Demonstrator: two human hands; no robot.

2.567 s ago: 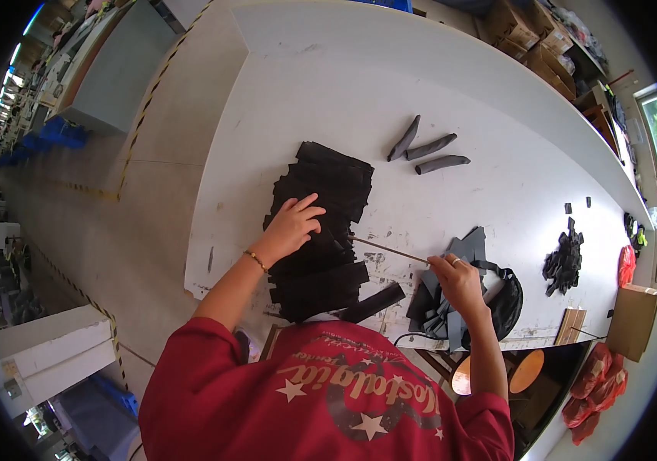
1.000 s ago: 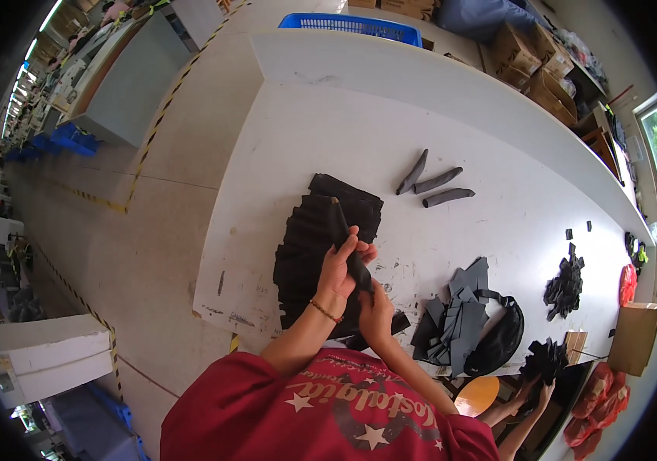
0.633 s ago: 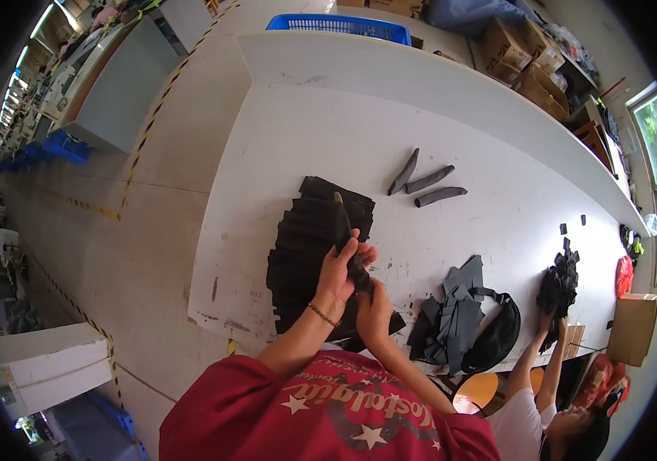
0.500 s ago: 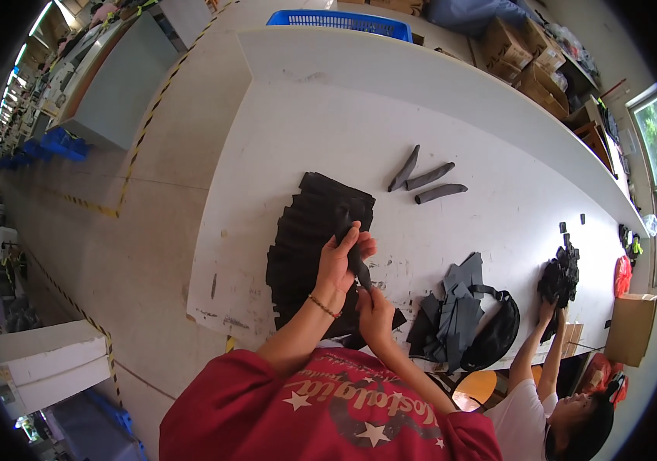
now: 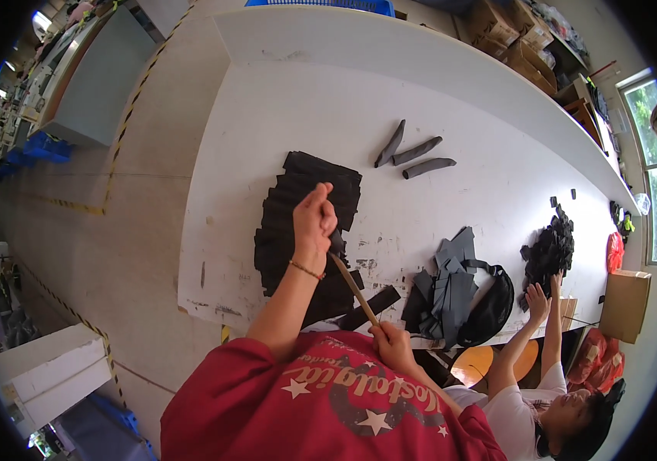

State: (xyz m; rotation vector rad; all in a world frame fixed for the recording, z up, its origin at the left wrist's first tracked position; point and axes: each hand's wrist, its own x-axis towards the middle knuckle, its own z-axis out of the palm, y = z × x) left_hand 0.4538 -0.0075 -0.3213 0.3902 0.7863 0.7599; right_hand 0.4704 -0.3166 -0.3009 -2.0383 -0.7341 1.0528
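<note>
1. Drawn nearer and to the right since half a second ago, the right hand has parted from the left, baring a length of slim wooden-coloured stick between them. Its fingers are closed around the stick's near end.
2. One loose black strip lies just right of that stick, at the near side of the white table.
3. Farther along, the stick's other end reaches a dark fabric piece beside the left wrist.
4. Above the black strips sits the left hand, fingers curled and pointing far; whether it grips the fabric piece, I cannot tell.
5. Overlapping black fabric strips form a long stack on the left part of the table, beneath and beyond that hand.
6. To the right, a black bag with a strap rests against a pile of grey strips.
7. Well to the right, a co-worker's hands are at the near edge of a heap of black pieces, the left one with fingers spread.
8. Farther off, three grey fabric tubes lie close together.
9. Beyond the table's raised far edge shows a blue basket.
</note>
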